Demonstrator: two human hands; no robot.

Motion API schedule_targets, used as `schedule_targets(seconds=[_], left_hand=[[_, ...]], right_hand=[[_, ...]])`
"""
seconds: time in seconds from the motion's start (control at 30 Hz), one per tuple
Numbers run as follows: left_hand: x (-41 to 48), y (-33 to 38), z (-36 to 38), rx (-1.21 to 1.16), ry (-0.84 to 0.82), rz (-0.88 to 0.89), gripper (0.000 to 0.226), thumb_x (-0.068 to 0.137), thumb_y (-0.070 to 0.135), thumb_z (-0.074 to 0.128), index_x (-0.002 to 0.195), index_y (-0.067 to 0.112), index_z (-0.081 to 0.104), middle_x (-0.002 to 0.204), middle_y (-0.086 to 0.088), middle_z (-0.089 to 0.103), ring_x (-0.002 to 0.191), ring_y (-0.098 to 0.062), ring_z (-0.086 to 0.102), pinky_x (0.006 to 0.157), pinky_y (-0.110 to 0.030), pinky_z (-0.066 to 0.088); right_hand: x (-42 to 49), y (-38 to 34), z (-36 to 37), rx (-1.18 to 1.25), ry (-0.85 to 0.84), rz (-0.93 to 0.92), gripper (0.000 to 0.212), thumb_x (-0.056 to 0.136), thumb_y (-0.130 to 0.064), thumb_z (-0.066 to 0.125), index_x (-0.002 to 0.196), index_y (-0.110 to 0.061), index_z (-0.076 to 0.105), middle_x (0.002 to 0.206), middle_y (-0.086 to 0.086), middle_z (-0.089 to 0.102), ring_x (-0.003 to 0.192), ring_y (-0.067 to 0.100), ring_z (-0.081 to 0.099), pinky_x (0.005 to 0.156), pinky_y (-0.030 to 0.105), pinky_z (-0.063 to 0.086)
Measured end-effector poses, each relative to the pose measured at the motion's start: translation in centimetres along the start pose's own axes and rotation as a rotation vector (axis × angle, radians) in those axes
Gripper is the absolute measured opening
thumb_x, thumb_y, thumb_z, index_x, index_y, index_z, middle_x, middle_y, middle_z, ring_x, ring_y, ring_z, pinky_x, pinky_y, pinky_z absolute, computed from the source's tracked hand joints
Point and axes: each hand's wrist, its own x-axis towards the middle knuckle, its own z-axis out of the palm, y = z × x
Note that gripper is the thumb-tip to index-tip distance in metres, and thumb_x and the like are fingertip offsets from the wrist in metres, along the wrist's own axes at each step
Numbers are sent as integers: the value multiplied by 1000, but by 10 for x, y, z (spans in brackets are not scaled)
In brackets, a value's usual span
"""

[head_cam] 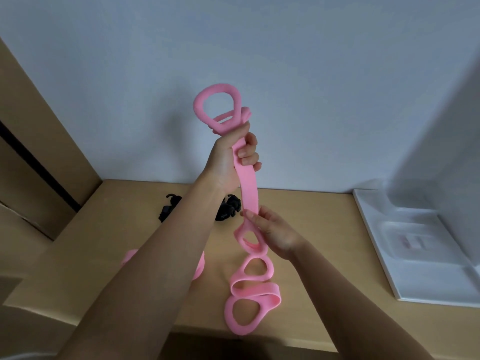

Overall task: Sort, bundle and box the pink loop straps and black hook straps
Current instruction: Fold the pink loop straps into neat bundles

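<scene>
a pale wall fills the upper half of the view, and below it a tan wooden table runs across. a tall cardboard box stands at the table's left end. a white tray with a clear plastic piece in it lies at the right edge.

a bunch of pink loop straps hangs in the air over the middle of the table. its top loops stand above the left hand, which is raised high with fingers curled tight round the bands just under those loops. lower down, the right hand pinches the hanging band between thumb and fingertips, just above a loop. from there the straps trail down onto the table, where more loops and a folded band lie in a loose heap near the front edge.

another pink strap lies on the table, mostly hidden under the left forearm. the black hook straps sit in a small pile near the back of the table, partly behind that same forearm.
</scene>
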Motion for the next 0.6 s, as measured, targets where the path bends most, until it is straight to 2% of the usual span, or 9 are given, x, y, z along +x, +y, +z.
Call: schedule_targets(seconds=[0.07, 0.2, 0.33, 0.43, 0.53, 0.6], left_hand=[[-1, -3, -2, -1, -13, -26, 33, 93, 30, 47, 63, 17, 46, 40, 8, 29, 36, -8, 26, 48, -22, 33], [-4, -9, -6, 50, -50, -54, 40, 91, 30, 50, 53, 19, 51, 41, 8, 27, 37, -8, 26, 49, -22, 34], [-8, -15, -13, 62, -82, -77, 44, 90, 29, 49, 48, 19, 53, 41, 8, 26, 36, -8, 26, 49, -22, 35], [-12, -18, -16, 60, -67, -104, 42, 90, 28, 49, 48, 18, 52, 41, 7, 24, 36, -8, 24, 46, -20, 35], [-15, -20, -23, 99, -34, -109, 39, 91, 27, 49, 53, 16, 49, 41, 7, 24, 36, -9, 23, 46, -22, 33], [-16, -21, -29, 120, -25, -122, 38, 91, 26, 49, 55, 15, 49, 40, 7, 25, 35, -8, 24, 52, -26, 28]], right_hand=[[-1, 5, 0, -15, -15, 17, 26, 89, -27, 58, 105, -7, 52, 88, 6, 60, 80, 20, 56, 77, 32, 47], [-6, 12, 0, -116, -59, 23, 16, 93, -27, 54, 92, -12, 56, 83, 4, 59, 76, 17, 54, 74, 29, 46], [-12, 21, -2, -254, -97, 79, 24, 93, -34, 54, 86, -12, 59, 80, 1, 60, 70, 13, 55, 71, 25, 46], [-13, 33, -7, -290, -91, 91, 37, 83, -48, 61, 96, -14, 57, 88, 0, 59, 78, 15, 56, 78, 29, 46], [-19, 53, -18, -249, 34, 172, 66, 71, -66, 60, 107, -10, 56, 106, 6, 63, 98, 24, 61, 93, 37, 47], [-23, 71, -24, -300, 208, 207, 61, 79, -63, 57, 100, -6, 59, 100, 13, 64, 90, 25, 60, 86, 38, 48]])
